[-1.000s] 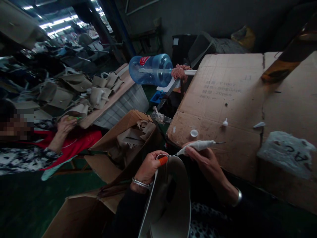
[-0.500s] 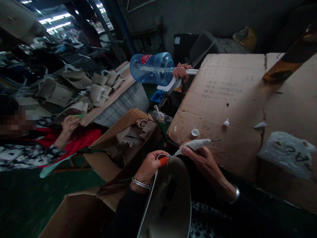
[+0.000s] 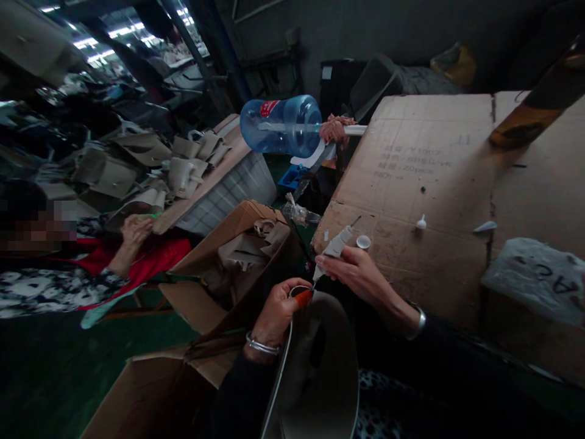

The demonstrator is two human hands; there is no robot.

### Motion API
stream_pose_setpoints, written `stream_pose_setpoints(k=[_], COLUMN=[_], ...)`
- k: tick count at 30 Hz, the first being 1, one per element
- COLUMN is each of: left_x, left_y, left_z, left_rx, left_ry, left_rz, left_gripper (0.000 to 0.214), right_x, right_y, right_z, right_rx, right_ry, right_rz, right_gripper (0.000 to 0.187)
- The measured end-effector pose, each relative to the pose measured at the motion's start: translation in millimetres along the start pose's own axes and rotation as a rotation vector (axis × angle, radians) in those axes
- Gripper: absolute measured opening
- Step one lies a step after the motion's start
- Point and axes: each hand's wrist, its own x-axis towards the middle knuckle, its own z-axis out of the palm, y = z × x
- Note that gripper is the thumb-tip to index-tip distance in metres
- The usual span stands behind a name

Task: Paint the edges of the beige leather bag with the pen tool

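Observation:
My left hand is closed on the top edge of a pale grey bag piece that stands in my lap; an orange cover sits on one fingertip. My right hand pinches a small white pen-like tool, tilted up and away, its lower tip close to the bag's edge by my left fingers. A silver bangle shows on each wrist.
A flattened cardboard sheet covers the table, with a small white cap and nozzle bits on it. Open cartons of bag pieces stand left. A blue water jug lies behind. Another person in red works at far left.
My right hand has swung the white tool from lying level to pointing steeply up, and moved a little left and up. My left hand stays on the bag edge.

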Motion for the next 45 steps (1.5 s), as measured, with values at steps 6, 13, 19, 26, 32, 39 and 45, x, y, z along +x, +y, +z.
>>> stream_pose_setpoints(k=[6, 13, 19, 26, 32, 39, 45], left_x=[-1, -9, -16, -28, -33, -31, -27], left_y=[-7, -10, -9, -15, -22, -22, -17], left_z=[-14.9, -36.3, -44.1, -58.9, -65.3, -60.7, -59.9], left_rx=[-0.073, -0.151, -0.206, -0.244, -0.21, -0.166, -0.085], left_ry=[0.067, 0.119, 0.182, 0.288, 0.338, 0.375, 0.417], left_rz=[0.027, 0.042, 0.066, 0.143, 0.209, 0.208, 0.211], left_gripper=[0.035, 0.031, 0.031, 0.031, 0.023, 0.022, 0.019], right_x=[10, -11, -23, -18, -7, -3, -2], right_y=[3, 9, 1, 16, 72, 109, 113], right_z=[13, 19, 18, 25, 30, 33, 35], right_rx=[0.07, 0.034, -0.166, -0.202, -0.281, -0.341, -0.256], right_ry=[-0.049, -0.156, -0.26, -0.072, -0.28, -0.348, -0.315], right_rz=[0.038, -0.112, -0.35, -0.511, -0.415, -0.425, -0.366], right_gripper=[0.039, 0.025, 0.013, 0.024, 0.038, 0.033, 0.03])
